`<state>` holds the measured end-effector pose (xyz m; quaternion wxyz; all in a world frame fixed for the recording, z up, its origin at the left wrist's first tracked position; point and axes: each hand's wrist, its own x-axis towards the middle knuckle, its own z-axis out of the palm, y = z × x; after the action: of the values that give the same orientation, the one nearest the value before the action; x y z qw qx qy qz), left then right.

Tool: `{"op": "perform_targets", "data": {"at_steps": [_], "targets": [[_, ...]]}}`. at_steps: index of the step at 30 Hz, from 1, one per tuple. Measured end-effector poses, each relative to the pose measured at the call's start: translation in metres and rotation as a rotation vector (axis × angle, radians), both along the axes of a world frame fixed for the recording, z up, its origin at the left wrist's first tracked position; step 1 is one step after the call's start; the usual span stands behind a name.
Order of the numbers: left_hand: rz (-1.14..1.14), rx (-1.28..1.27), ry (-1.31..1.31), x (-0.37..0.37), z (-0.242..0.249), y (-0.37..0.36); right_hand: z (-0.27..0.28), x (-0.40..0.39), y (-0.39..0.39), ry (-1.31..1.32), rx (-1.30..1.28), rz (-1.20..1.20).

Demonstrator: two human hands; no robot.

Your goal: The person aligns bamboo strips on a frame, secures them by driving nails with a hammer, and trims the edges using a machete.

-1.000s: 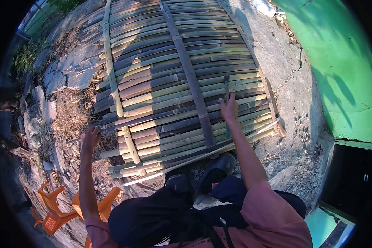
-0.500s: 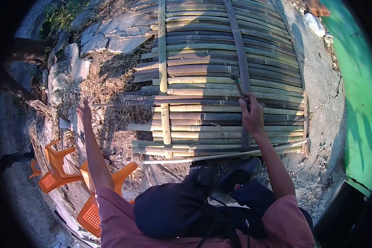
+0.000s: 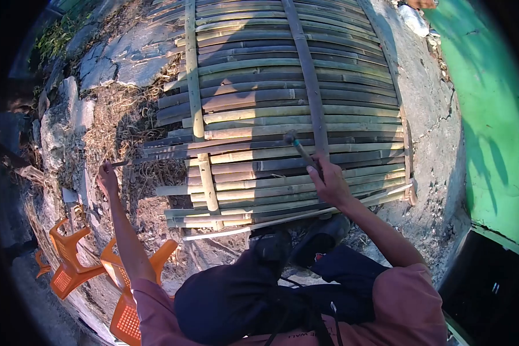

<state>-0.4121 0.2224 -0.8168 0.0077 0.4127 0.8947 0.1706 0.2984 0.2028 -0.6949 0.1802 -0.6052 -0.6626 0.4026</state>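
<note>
My right hand (image 3: 330, 183) is wrapped around the handle of a hammer (image 3: 301, 151), whose dark head points up and left above the bamboo slats (image 3: 259, 128). Off the left side of the slats, my left hand (image 3: 108, 179) is closed, with a short dark strip (image 3: 120, 164) sticking out of its fingers toward the uneven slat ends; I cannot tell whether it is part of a slat. Two long bamboo poles cross the slats: a pale pole (image 3: 194, 86) on the left and a darker pole (image 3: 307, 75) near the middle.
Orange plastic chairs (image 3: 69, 268) lie at lower left. Broken concrete (image 3: 124, 60) and dry plant scraps (image 3: 112, 132) border the slats on the left. A thin pale strip (image 3: 271, 225) runs along the near edge by my shoes (image 3: 323, 239). A green surface (image 3: 484, 127) lies at right.
The hammer has swung left and lower, its head now left of the dark pole. My left hand has moved lower and closed around the dark strip. The whole view has shifted slightly.
</note>
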Motion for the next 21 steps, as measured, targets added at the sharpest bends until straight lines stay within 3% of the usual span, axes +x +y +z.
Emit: {"op": "perform_targets", "data": {"at_steps": [1,4,7,12,16,18,19,20,21], "targets": [[-0.065,0.052,0.026,-0.012,-0.015,-0.004,-0.003,-0.008,-0.006,0.010,-0.028,0.029],[-0.019,-0.109,0.076,-0.022,-0.016,-0.008,-0.014,-0.025,-0.026,0.050,-0.071,0.069],[-0.056,0.010,0.035,-0.034,-0.033,-0.003,-0.022,-0.034,-0.041,0.052,-0.069,0.147],[-0.009,-0.142,0.109,-0.002,-0.007,-0.002,-0.026,-0.047,-0.049,0.066,-0.074,0.196],[0.017,-0.086,0.097,0.004,-0.001,-0.011,-0.030,-0.065,-0.044,0.086,0.017,0.193],[-0.057,0.050,0.018,-0.046,-0.046,-0.011,-0.023,-0.076,-0.036,0.061,0.024,0.233],[-0.091,0.175,0.039,-0.030,-0.043,-0.008,-0.021,-0.080,-0.034,0.086,0.025,0.254],[-0.016,0.143,0.015,-0.004,-0.026,-0.005,-0.019,-0.080,-0.033,0.067,0.018,0.248],[0.046,-0.057,-0.019,0.003,-0.013,0.002,-0.018,-0.082,-0.032,0.050,0.008,0.245]]}}
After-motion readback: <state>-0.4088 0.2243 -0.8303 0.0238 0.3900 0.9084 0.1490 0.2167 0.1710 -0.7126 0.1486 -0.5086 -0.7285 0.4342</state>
